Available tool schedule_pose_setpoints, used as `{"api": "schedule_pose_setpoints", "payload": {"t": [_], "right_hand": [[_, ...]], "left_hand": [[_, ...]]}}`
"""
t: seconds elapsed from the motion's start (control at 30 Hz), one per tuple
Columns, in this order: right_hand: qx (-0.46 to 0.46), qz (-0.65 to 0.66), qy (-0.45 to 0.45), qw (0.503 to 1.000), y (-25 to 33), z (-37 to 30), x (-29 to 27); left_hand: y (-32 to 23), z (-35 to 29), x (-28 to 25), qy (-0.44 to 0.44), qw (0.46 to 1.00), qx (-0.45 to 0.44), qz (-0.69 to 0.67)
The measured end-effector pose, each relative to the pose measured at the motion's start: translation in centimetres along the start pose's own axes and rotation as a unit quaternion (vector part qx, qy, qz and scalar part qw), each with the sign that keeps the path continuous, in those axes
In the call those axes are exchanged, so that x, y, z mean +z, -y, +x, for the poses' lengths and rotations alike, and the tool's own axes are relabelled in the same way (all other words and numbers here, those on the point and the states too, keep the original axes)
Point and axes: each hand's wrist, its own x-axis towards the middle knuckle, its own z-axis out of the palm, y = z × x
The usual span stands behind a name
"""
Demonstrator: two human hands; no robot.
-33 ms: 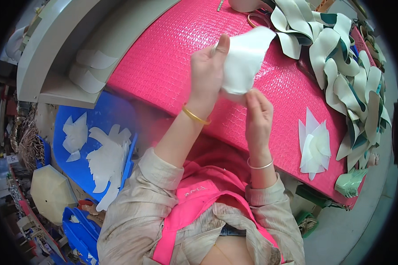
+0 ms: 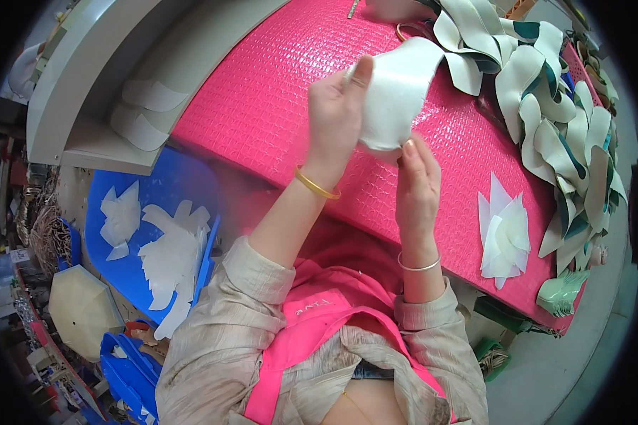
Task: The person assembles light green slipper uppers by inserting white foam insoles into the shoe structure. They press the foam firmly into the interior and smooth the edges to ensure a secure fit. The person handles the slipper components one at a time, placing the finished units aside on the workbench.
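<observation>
A white, glossy, curved sheet piece (image 2: 402, 88) is held up above the pink table cover. My left hand (image 2: 335, 106) grips its left edge, the thumb lying on the face and the fingers behind. At the lower right corner, my right hand (image 2: 417, 177) pinches the piece between thumb and fingers. The lower edge looks bent, and the fingers behind the sheet are hidden. What else might lie behind it I cannot make out.
Pale curved pieces with green undersides (image 2: 546, 120) are heaped along the right of the pink table (image 2: 283, 106). Thin white sheets (image 2: 505, 230) and a pale green bundle (image 2: 561, 292) lie near its right edge. Left, a blue chair (image 2: 106, 241) carries white cut-outs (image 2: 174, 255) beside a grey cabinet (image 2: 71, 85).
The white piece has shifted slightly to the right and tilted a little. My right hand has turned slightly, with its thumb moving along the lower corner; the left hand moved slightly right with the piece.
</observation>
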Motion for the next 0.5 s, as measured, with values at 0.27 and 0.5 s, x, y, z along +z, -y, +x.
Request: {"api": "schedule_pose_setpoints", "payload": {"t": [0.27,0.5], "right_hand": [[0.039,0.030,-0.037,0.998,0.8,3.2,-2.3],[0.160,0.022,-0.027,0.986,-1.1,6.9,-3.4]], "left_hand": [[2.4,-6.0,0.2,0.139,0.976,0.084,0.144],[2.9,-6.7,0.2,0.151,0.955,0.136,0.218]]}}
